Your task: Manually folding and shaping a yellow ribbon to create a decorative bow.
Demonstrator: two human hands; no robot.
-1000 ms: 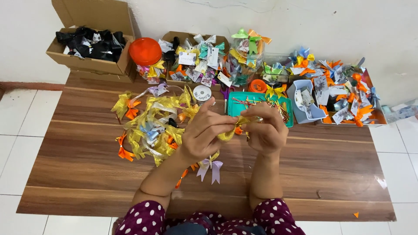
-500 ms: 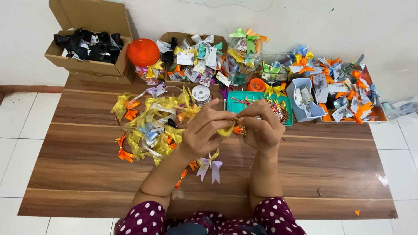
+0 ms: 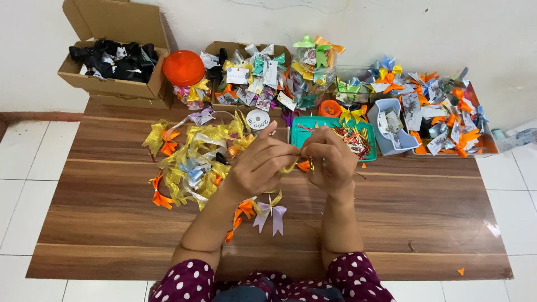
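- The left hand [image 3: 258, 165] is curled almost closed over the middle of the brown wood-grain table [image 3: 425, 223], its fingertips pinching one end of a small yellow-and-orange ribbon piece [image 3: 295, 166].
- The right hand [image 3: 331, 162] faces it, fingers bent tight, pinching the other end of the same ribbon piece; the two hands nearly touch, and the ribbon shows only in the narrow gap between them.
- The ribbon piece is held up off the tabletop, just in front of a shallow teal plastic tray [image 3: 305, 126] filled with thin red and yellow strips.
- Below the left wrist a lilac satin bow [image 3: 270, 213] lies flat on the table, with an orange ribbon bow [image 3: 241, 212] just beside it.
- To the left of the hands spreads a loose heap of yellow, gold and pale blue ribbon bows [image 3: 193, 159].
- A small white roll of tape [image 3: 258, 119] sits at the upper edge of that heap.
- At the far left corner stands an open cardboard box of black bows [image 3: 114, 64], with a round orange plastic lid [image 3: 183, 67] on a jar beside it.
- A grey plastic bin [image 3: 391, 124] holding papers stands to the right of the tray.
- Both sleeves [image 3: 184, 282] are dark maroon with white dots.
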